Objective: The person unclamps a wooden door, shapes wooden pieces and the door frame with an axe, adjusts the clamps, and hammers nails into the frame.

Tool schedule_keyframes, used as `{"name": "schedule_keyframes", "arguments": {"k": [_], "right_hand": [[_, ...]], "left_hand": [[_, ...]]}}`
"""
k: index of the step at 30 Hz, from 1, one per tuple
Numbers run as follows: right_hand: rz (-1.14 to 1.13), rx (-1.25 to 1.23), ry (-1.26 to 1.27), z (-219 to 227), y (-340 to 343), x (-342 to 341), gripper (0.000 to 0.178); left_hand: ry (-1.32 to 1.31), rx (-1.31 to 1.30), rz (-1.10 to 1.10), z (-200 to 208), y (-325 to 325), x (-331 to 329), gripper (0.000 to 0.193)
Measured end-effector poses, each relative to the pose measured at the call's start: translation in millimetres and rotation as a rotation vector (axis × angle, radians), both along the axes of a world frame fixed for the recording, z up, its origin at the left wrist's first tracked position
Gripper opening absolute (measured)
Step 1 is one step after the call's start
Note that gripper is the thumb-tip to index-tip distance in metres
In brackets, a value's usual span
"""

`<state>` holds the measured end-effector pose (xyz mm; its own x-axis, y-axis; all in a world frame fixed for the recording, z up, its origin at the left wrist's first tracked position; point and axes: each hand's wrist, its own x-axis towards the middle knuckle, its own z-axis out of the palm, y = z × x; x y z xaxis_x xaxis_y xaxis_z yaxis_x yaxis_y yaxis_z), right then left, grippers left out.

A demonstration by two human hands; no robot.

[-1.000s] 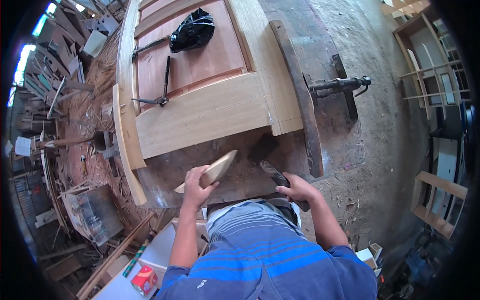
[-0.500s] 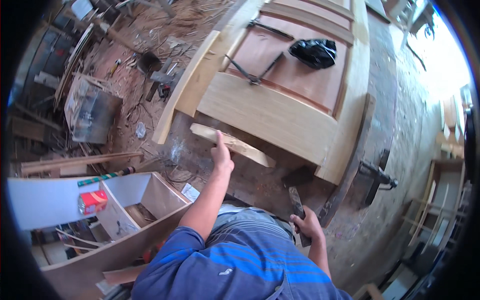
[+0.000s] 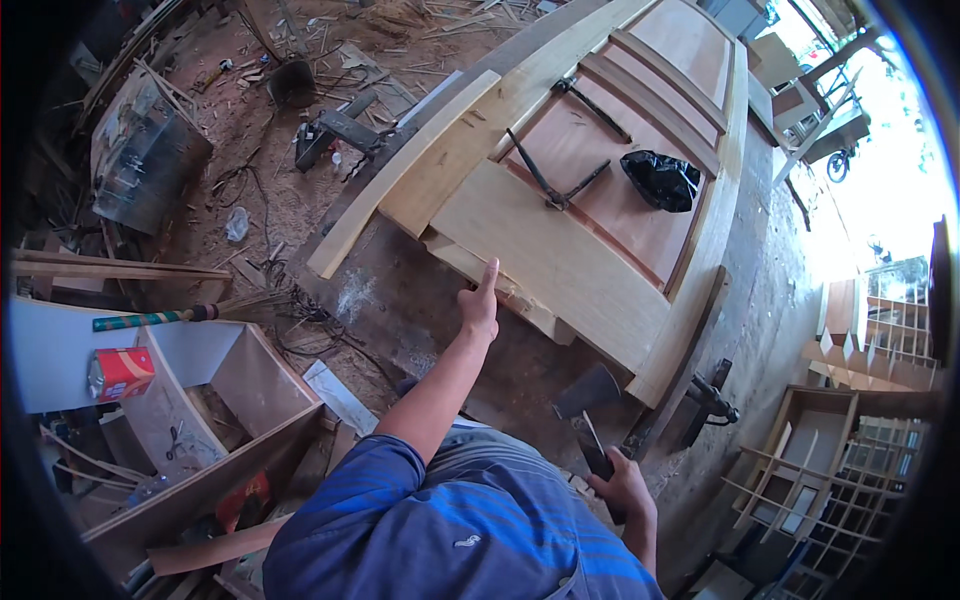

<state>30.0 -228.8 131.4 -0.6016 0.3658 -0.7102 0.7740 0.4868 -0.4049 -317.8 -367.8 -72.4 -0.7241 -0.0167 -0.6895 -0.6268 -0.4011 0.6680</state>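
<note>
My left hand (image 3: 480, 312) grips a rough-edged wood piece (image 3: 543, 318), one finger stretched out over it. That piece lies along the near end of a large pale wooden panelled door (image 3: 555, 260), and whether the two touch I cannot tell. Low on the right, my right hand (image 3: 625, 487) is closed round a dark, flat, narrow tool (image 3: 594, 447) with a pale edge; its exact kind is unclear. Just beyond its tip, a dark grey flat piece (image 3: 588, 391) rests on the worktop.
On the door lie a black plastic bag (image 3: 660, 182) and dark V-shaped metal tools (image 3: 556, 198). A clamp (image 3: 712, 400) juts out at the worktop's right side. To my left stands an open wooden cabinet carcass (image 3: 262, 440) with a red packet (image 3: 122, 374). Cables and shavings litter the floor.
The wood piece in my left hand has moved up against or beside the door's near end. My right hand still holds the flat tool, now turned differently. The view has shifted.
</note>
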Motion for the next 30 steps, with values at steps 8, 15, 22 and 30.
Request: {"name": "schedule_keyframes", "arguments": {"k": [8, 15, 22, 30], "right_hand": [[0.157, 0.390, 0.367, -47, -19, -81, 0.055], [0.175, 0.569, 0.535, -109, -29, -238, 0.070], [0.276, 0.510, 0.514, -126, -40, -276, 0.058], [0.251, 0.441, 0.485, -108, -27, -261, 0.053]], "left_hand": [[-0.017, 0.158, -0.031, -4, 1, -7, 0.098], [-0.039, 0.220, 0.016, -3, 8, -8, 0.088], [0.035, 0.078, -0.092, -66, 14, -5, 0.053], [0.220, 0.438, -0.056, -58, 28, 60, 0.060]]}}
